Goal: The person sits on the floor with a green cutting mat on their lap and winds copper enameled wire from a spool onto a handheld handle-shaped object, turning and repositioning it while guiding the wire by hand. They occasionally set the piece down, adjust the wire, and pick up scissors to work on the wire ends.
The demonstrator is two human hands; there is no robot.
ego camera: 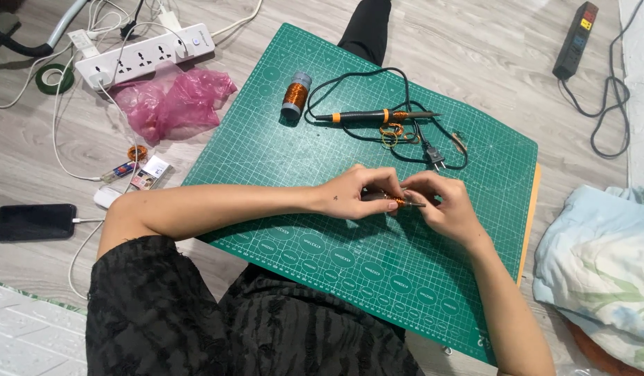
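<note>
- A black dress [196, 320] is closest to us, covering the person's lap at the bottom.
- The left hand [353, 195] is curled up, with its fingers pinching a thin metal rod [395, 201].
- The right hand [440, 205] is curled too, and its fingertips pinch the other end of the same rod.
- The rod is small and gray, with shiny orange wire wrapped around its middle. It sits between the two hands, just above the green mat [308, 153].
- Farther up the mat stands a spool of orange wire [295, 95].
- Next to the spool lies a black and orange soldering iron [370, 116] with its black cord looped around it.
- A pink plastic bag [172, 101] and a white power strip [151, 54] lie on the floor to the left.
- A black phone [35, 221] lies near the left elbow.
</note>
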